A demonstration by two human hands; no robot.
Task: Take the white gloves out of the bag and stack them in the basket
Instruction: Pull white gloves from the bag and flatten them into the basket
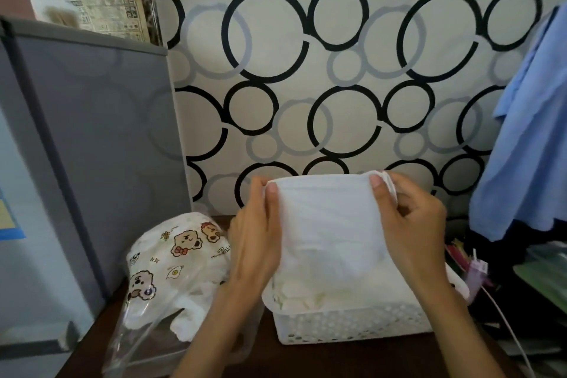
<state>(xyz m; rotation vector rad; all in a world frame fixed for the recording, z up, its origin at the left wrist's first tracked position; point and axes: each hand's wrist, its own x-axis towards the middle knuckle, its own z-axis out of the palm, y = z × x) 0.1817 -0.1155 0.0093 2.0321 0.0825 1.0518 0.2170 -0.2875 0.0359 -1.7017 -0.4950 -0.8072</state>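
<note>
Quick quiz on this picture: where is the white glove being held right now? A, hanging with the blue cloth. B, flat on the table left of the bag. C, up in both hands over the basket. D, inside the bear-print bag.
C: the left hand and the right hand pinch the top corners of the glove, which hangs spread above the basket.

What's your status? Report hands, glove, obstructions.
Left hand and right hand pinching white glove above basket. Bag left. Nothing blocking.
</note>
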